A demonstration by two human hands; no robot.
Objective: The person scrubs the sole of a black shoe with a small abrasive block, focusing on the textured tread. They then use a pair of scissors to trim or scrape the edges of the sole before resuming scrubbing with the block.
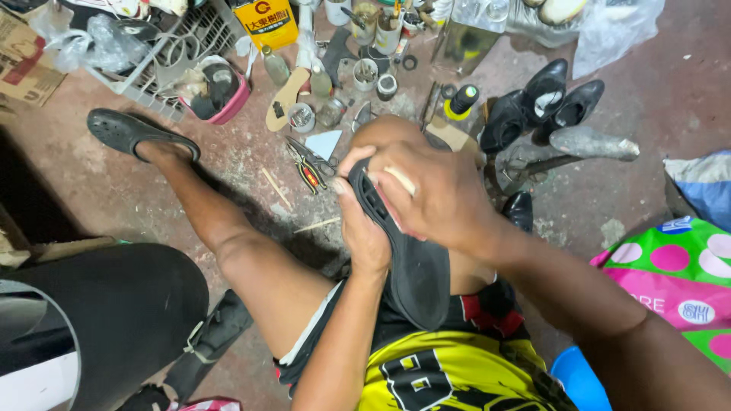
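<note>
place: shoe-repair workshop | evidence: black shoes (pixel 560 99), pliers (pixel 307 169), glue bottles (pixel 461 101), stained floor (pixel 655 84)

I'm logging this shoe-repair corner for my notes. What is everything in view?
Shoe sole: one, black, held on the lap.
Dress shoes: several, black, floor ahead to the right.
Pliers: one, red-handled, floor centre.
Insole: one, tan, floor ahead.
Can: one, yellow, top centre.
Jars and bottles: many, mixed, top centre.
Bag: one, green and pink dotted, right.
Sandal: one, black, on the foot.
Left hand: grips the sole.
Right hand: presses a pale strip on it.
</note>
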